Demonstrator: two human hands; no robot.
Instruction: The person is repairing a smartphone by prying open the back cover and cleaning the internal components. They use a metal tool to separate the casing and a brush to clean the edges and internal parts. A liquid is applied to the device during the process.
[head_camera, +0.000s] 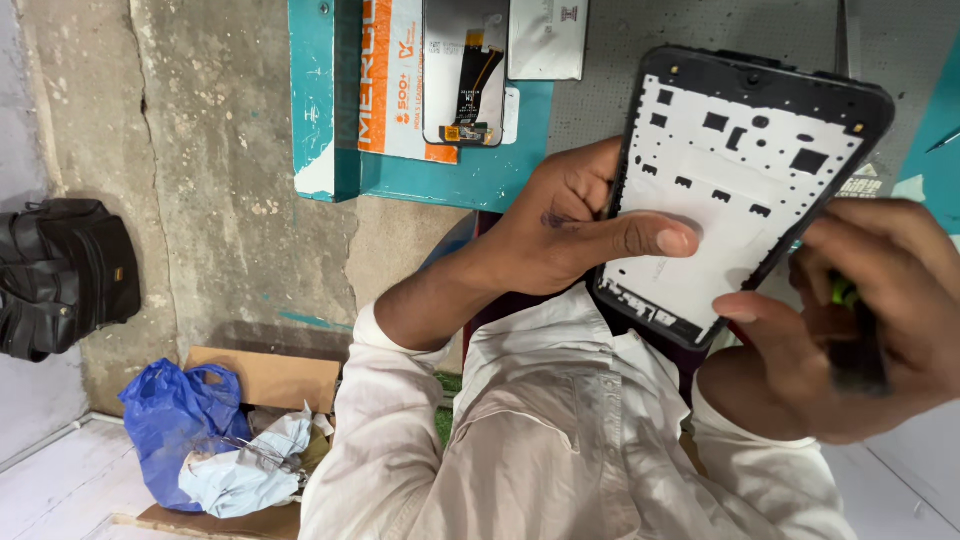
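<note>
Phone frame held in both hands

Phone frame (745, 185), black-rimmed with a white inner plate full of small cut-outs, is held up tilted above the person's lap. Left hand (570, 225) is clamped on the frame's left edge, thumb pressed flat across the white plate. Right hand (850, 320) grips the frame's lower right corner while also closed around a dark tool with a green tip (845, 293). Left of the frame, a detached phone screen (465, 70) lies on the teal tabletop (470, 180). Far left of the frame sits a black bag (60, 275), with a blue plastic bag (175, 415) below it.
</note>
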